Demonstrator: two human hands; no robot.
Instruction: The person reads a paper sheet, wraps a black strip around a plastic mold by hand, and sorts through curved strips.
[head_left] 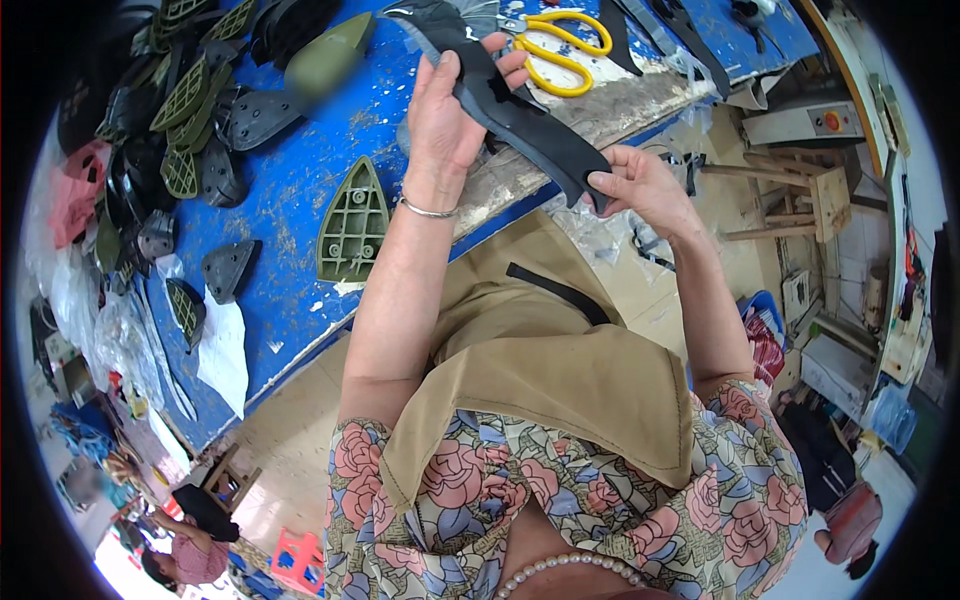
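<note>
Both of my hands hold a long, flexible black strip [540, 135] with curved ends, stretched slantwise over the near edge of the blue table [300, 130]. My left hand [450, 110] is closed around its upper part, thumb in front and fingertips showing at the far side. At the lower right end, my right hand [640, 190] pinches the strip between thumb and fingers. Yellow-handled scissors [567, 14] lie just beyond the strip, their blades partly hidden. Left of my left forearm rests an olive-green ribbed plastic shell [355, 225], pointed at one end.
Several black and green shells [190, 110] are heaped at the table's left, near a pink plastic bag [78, 195]. White paper [222, 350] hangs over the near edge. A wooden stool [830, 200] stands at right. Other people [195, 550] are at the lower left and lower right.
</note>
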